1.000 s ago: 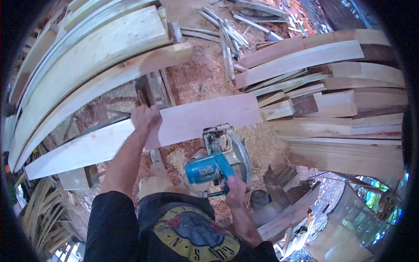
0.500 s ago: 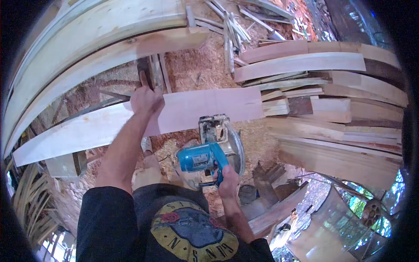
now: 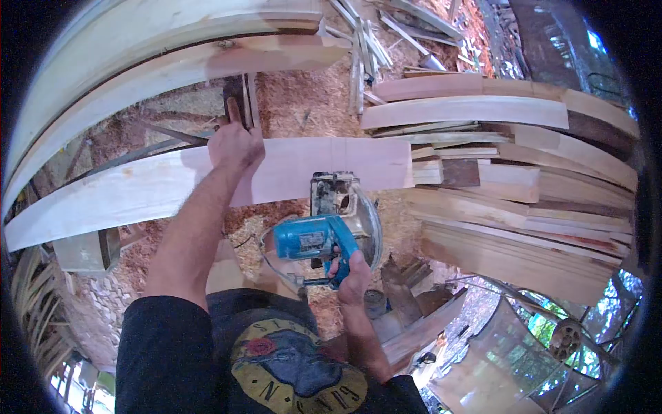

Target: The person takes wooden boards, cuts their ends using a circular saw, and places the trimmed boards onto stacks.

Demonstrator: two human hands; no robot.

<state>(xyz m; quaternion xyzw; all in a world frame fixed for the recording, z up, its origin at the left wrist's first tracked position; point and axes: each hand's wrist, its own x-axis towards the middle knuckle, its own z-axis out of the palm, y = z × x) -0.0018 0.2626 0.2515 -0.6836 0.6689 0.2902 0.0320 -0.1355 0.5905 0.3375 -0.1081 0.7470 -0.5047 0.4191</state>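
A long pale board (image 3: 310, 165) lies crosswise in front of me, its right end beside a stack of cut wood. My left hand (image 3: 236, 146) rests over the board's far edge, gripping it, with one finger stretched forward near a dark wooden support (image 3: 235, 96). The part of the fingers behind the edge is hidden. In my right hand (image 3: 354, 277) is the handle of a blue circular saw (image 3: 303, 238). The saw's base plate overlaps the board's near edge at its front end. The blade is out of sight.
Large curved planks (image 3: 172, 65) lie at the upper left. Stacked boards (image 3: 510, 255) fill the right side. Thin offcuts (image 3: 369, 48) are scattered on the sawdust-covered ground (image 3: 307, 103) at the top. Wood scraps (image 3: 407, 283) lie at the lower right.
The saw has come closer to the board's near edge, and its front now overlaps it. My left hand stays on the board. The whole view has shifted somewhat.
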